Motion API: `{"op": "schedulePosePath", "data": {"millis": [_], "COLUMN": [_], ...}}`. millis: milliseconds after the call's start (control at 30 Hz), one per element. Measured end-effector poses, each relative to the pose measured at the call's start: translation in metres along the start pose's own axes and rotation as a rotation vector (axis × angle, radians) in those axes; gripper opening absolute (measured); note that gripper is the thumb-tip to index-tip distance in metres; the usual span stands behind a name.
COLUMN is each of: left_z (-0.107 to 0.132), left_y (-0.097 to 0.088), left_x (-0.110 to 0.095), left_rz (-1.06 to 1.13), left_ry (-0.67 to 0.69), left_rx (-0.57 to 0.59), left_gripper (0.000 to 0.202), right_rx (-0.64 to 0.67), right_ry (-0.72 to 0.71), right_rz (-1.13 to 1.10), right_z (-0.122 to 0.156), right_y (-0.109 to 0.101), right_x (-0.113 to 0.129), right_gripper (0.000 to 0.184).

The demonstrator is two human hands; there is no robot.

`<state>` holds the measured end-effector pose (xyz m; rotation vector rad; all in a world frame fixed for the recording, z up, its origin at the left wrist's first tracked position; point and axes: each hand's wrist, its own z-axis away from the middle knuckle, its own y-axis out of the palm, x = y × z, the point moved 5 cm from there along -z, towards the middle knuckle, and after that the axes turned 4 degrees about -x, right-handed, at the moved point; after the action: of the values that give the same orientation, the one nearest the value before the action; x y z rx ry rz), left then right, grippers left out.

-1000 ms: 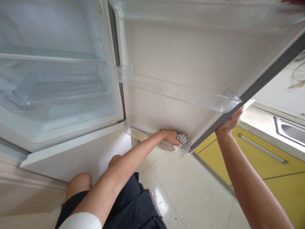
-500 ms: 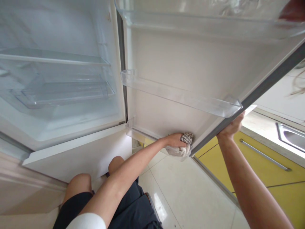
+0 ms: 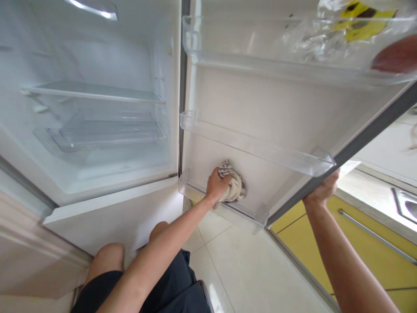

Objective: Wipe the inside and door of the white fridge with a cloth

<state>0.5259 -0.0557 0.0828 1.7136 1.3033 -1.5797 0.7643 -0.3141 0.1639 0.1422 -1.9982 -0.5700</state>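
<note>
In my left hand [image 3: 217, 186] is a bunched cloth [image 3: 235, 188], pale with a grey-brown pattern. It lies against the inner panel of the open fridge door [image 3: 260, 108], just above the lowest clear door bin [image 3: 250, 214]. My right hand [image 3: 322, 190] grips the outer edge of that door from below, its fingertips partly hidden behind the edge. Above the cloth a clear middle bin [image 3: 257, 145] runs across the door.
At left the fridge interior [image 3: 107, 56] holds a glass shelf [image 3: 94, 90] and a clear drawer [image 3: 114, 132]. The top door bin [image 3: 260, 61] carries a yellow-marked plastic bag [image 3: 361, 26] and a reddish round item [image 3: 397, 56]. Yellow cabinets [image 3: 352, 234] and a sink [image 3: 407, 204] stand at right.
My left hand has moved the cloth leftward and up, from the bin's right end onto the door panel. The right hand keeps its hold on the door edge. The view has shifted slightly.
</note>
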Motion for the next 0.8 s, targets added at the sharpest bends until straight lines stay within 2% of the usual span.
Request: {"op": "schedulePosePath", "data": {"millis": [233, 300, 367, 467, 633, 800], "left_z": [-0.036, -0.042, -0.046, -0.049, -0.050, -0.042], "left_y": [-0.092, -0.112, -0.123, -0.121, -0.097, -0.067], "left_x": [-0.001, -0.004, -0.006, -0.012, -0.035, -0.058], "left_rz": [-0.041, -0.078, -0.089, -0.020, 0.112, 0.146], "left_ry": [-0.015, -0.020, -0.018, 0.029, 0.147, 0.098], "left_rx": [-0.371, -0.467, -0.537, -0.584, -0.603, -0.526], "left_gripper": [0.027, 0.027, 0.026, 0.026, 0.033, 0.031], "right_rx": [-0.057, -0.063, -0.058, -0.039, -0.031, -0.018], "right_ry": [0.028, 0.030, 0.027, 0.020, 0.013, 0.022], "right_rz": [-0.039, -0.038, -0.033, -0.025, -0.026, -0.043], "right_z": [0.001, 0.002, 0.003, 0.004, 0.003, 0.005], "right_y": [-0.002, -0.002, -0.002, -0.002, -0.002, 0.002], "right_x": [0.000, 0.001, 0.001, 0.002, 0.003, 0.007], "right_gripper": [0.036, 0.037, 0.037, 0.039, 0.040, 0.038]}}
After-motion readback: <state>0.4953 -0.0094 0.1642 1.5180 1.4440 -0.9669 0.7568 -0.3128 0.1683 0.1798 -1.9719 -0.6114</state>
